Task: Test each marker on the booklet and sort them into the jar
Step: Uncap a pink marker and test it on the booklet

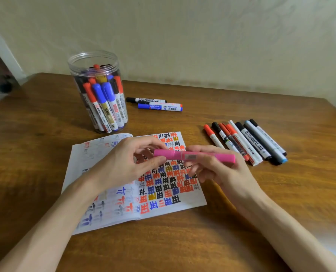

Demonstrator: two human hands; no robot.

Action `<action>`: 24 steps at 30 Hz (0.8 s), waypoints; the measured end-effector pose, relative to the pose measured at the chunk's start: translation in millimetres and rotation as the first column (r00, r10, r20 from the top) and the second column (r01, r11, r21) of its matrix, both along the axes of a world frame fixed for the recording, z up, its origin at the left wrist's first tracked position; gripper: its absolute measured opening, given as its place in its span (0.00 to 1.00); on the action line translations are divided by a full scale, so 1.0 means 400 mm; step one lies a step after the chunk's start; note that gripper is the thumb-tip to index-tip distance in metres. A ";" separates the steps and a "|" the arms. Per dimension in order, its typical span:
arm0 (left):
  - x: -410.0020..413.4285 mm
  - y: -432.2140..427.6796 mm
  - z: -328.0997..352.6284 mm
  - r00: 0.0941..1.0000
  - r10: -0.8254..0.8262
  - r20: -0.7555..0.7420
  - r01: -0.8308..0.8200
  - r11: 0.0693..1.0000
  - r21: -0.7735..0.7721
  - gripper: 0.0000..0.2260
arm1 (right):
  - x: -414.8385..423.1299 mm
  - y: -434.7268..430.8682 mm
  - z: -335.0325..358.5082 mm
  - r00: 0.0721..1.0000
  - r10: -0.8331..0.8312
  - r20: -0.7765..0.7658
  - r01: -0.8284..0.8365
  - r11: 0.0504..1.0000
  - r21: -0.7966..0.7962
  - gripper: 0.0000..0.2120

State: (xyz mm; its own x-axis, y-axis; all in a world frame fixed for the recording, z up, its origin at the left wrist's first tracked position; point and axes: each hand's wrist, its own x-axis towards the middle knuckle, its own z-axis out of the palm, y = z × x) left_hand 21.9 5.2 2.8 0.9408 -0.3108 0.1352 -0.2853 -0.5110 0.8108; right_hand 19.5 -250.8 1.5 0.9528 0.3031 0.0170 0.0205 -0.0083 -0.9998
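"WHITEBOARD MARKER" on black-capped marker [254, 142]; rest seemingly illegible.

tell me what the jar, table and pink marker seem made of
The jar looks like clear glossy plastic: markers show through its wall, and the rim is ridged. The table: wood or wood-look veneer, brown grain, soft sheen. The pink marker: probably smooth opaque plastic, evenly coloured.

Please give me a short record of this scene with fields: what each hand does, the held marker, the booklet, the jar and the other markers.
left hand: pinches one end of the pink marker
right hand: grips its barrel
pink marker: level above the booklet, looks capped
booklet: open on the table, right page full of coloured marks
jar: upright, lidless, many markers inside
loose markers: a row on the right; a few more beside the jar
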 end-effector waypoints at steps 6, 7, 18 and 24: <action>0.006 0.011 -0.003 0.999 0.036 0.006 -0.036 0.999 -0.040 0.13 | 0.077 -0.022 0.050 0.973 0.222 0.061 -0.197 0.941 -0.275 0.15; 0.007 0.011 -0.004 0.999 0.047 0.025 -0.046 0.998 -0.044 0.13 | 0.091 -0.019 0.056 0.964 0.248 0.097 -0.202 0.919 -0.339 0.15; 0.013 0.016 -0.002 0.982 0.131 0.138 -0.120 0.989 -0.088 0.13 | 0.139 0.010 0.033 0.938 0.271 0.216 -0.185 0.918 -0.351 0.09; 0.011 0.016 -0.005 0.977 0.140 0.159 -0.135 0.990 -0.041 0.14 | 0.134 0.010 0.017 0.927 0.287 0.241 -0.194 0.918 -0.345 0.11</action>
State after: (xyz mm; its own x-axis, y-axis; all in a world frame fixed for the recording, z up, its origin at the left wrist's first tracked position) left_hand 26.5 11.5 0.8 0.9395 -0.1736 0.2954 -0.3419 -0.5310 0.7753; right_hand 73.1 -246.8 8.4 0.8192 0.5562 0.1403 0.3404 -0.2746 -0.8993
